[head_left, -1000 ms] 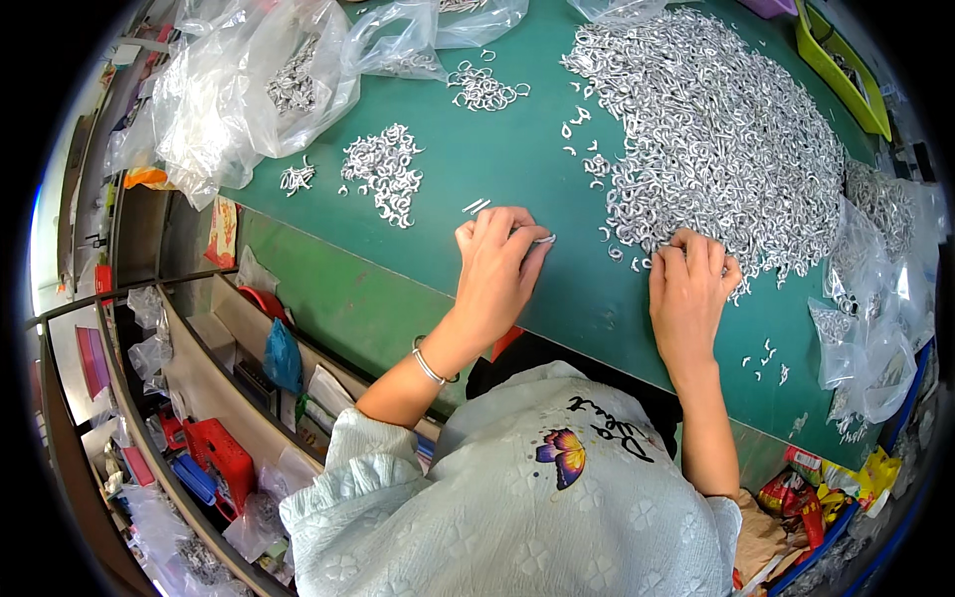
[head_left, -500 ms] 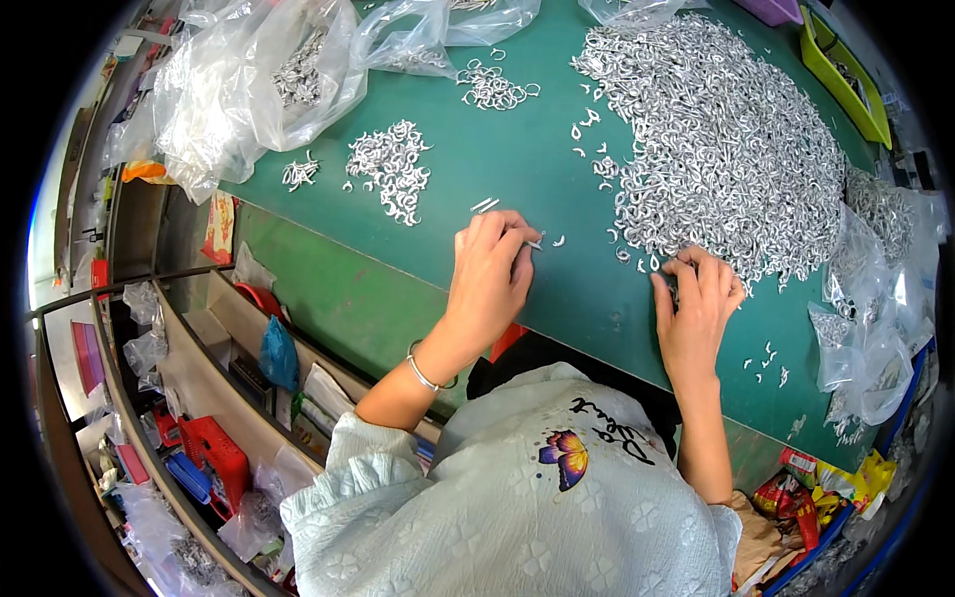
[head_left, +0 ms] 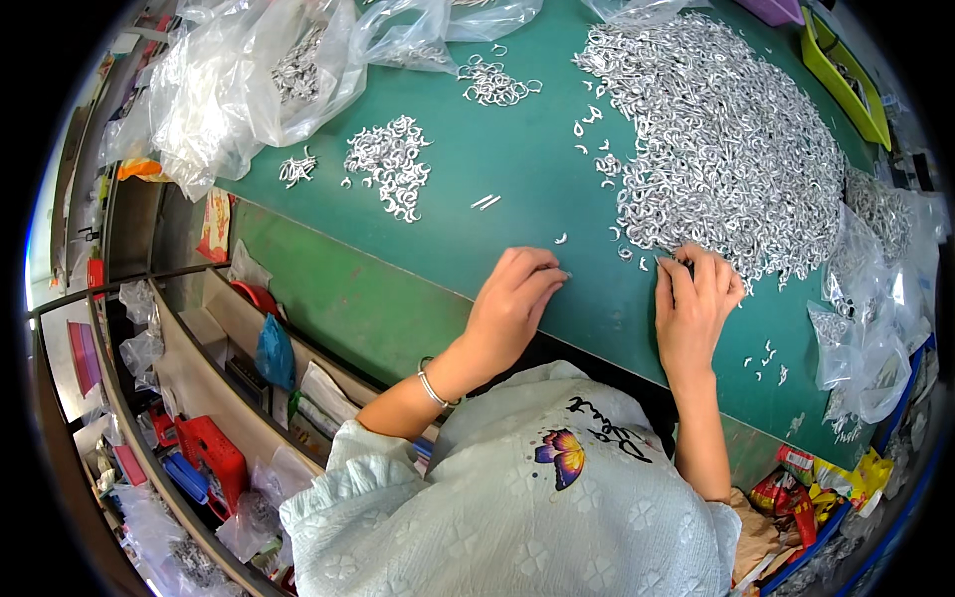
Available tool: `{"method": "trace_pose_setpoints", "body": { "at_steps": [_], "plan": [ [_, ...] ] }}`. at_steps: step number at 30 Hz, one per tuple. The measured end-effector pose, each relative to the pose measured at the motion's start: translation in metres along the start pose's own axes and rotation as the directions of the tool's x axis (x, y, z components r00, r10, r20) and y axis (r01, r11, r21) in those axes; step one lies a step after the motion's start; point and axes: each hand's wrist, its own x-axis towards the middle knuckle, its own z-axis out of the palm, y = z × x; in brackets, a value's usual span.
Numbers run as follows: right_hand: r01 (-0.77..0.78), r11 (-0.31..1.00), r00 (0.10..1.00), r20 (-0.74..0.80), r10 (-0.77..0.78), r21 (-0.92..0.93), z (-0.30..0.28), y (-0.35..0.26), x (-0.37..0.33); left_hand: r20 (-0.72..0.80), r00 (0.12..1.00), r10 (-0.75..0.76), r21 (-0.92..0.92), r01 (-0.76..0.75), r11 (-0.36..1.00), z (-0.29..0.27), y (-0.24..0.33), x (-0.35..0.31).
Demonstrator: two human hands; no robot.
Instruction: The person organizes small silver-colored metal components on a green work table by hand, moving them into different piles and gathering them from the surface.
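Note:
My left hand (head_left: 512,310) hovers near the table's front edge, thumb and fingers pinched on a small silvery metal piece (head_left: 567,274) whose tip just shows. A single small curved piece (head_left: 561,239) lies just beyond those fingertips. At the lower edge of a large heap of small silver curved metal pieces (head_left: 736,149), my right hand (head_left: 699,313) has its fingers curled and closed. What they hold, if anything, is too small to make out. Two thin straight pins (head_left: 485,202) lie to the left, beyond my left hand.
Smaller piles of curved pieces (head_left: 388,164), open rings (head_left: 495,84) and short pins (head_left: 297,169) lie on the green table (head_left: 418,249). Clear plastic bags (head_left: 229,90) crowd the far left. More bags (head_left: 865,318) and a yellow-green tray (head_left: 846,80) stand at the right.
My left hand has drawn toward me and a little to the right, away from the two pins, still pinched. The right hand stays by the heap, nearly unmoved.

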Motion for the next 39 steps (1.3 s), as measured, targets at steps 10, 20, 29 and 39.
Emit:
{"method": "trace_pose_setpoints", "body": {
  "at_steps": [10,20,29,39],
  "plan": [
    [0.036,0.928,0.979,0.175,-0.108,0.371,-0.002,-0.051,-0.009,0.045,0.999,-0.001,0.004,0.001,1.0,0.008,0.014,0.001],
    [0.118,0.988,0.977,0.166,-0.134,0.1,0.006,-0.013,0.025,0.133,0.987,0.092,0.129,-0.109,0.986,0.008,0.001,0.005],
    [-0.006,0.986,0.999,-0.035,0.012,0.165,-0.019,0.03,0.01,0.003,1.0,0.006,0.231,-0.007,0.973,-0.008,-0.011,0.006],
    [-0.117,0.993,0.993,0.01,0.117,-0.004,-0.012,0.022,-0.002,0.026,0.999,-0.034,0.242,0.027,0.97,-0.005,0.001,0.008]
  ]
}}
